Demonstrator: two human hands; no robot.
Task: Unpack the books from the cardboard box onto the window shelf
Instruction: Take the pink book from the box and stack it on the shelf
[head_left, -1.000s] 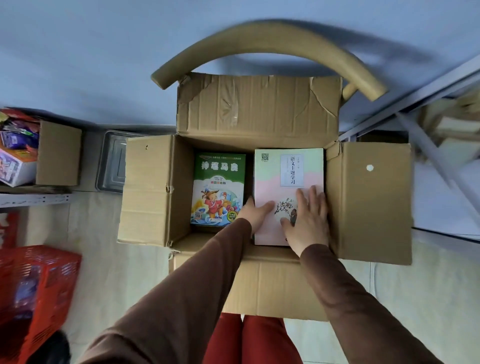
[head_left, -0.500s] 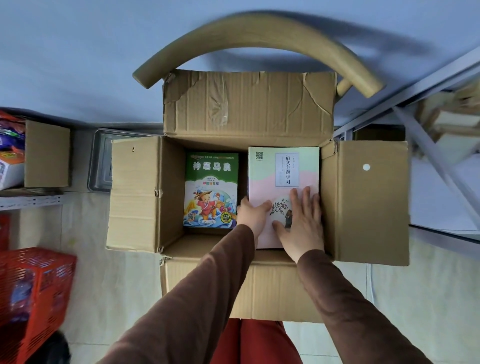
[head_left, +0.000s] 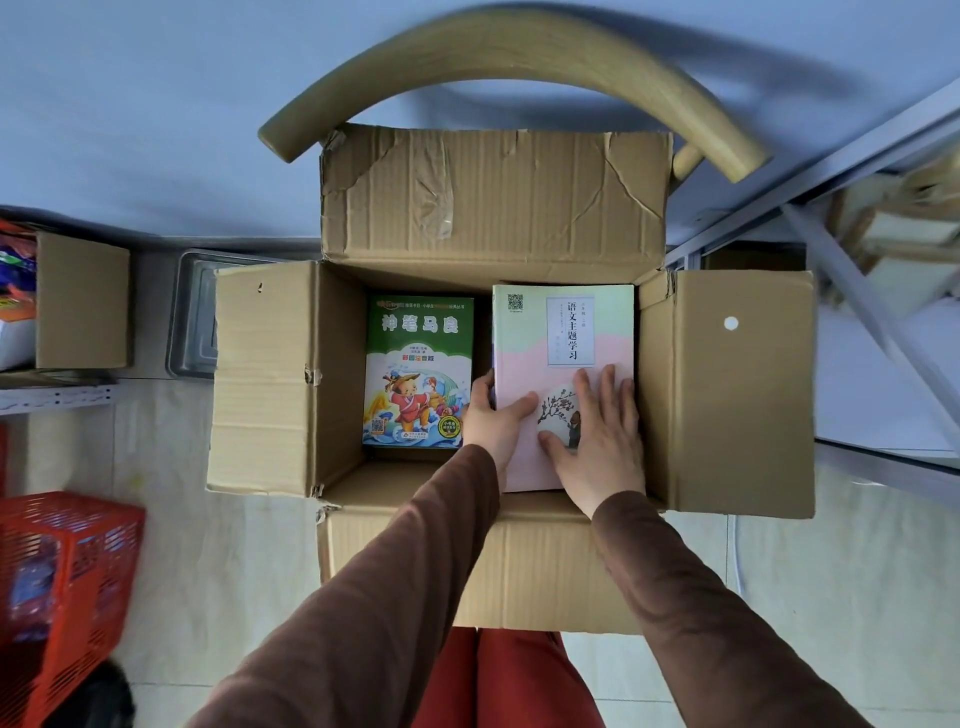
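An open cardboard box (head_left: 270, 374) stands in front of me with all its flaps spread out. Inside on the right lies a pink and green book (head_left: 540, 343), its cover up and raised near the box rim. My left hand (head_left: 493, 421) grips that book's left edge, thumb on the cover. My right hand (head_left: 602, 436) rests flat on the lower part of the cover, fingers spread. A green picture book (head_left: 418, 364) lies deeper in the box on the left. The window shelf cannot be made out with certainty.
A curved wooden chair back (head_left: 519, 57) arches behind the box. A red plastic crate (head_left: 62, 582) sits at the lower left, a small cardboard box (head_left: 80, 301) and a metal tray (head_left: 195, 312) at the left. White metal frame bars (head_left: 872, 322) run at the right.
The pink and green book has come up slightly toward the box rim, and my left thumb now lies over its cover. My view has drifted a little.
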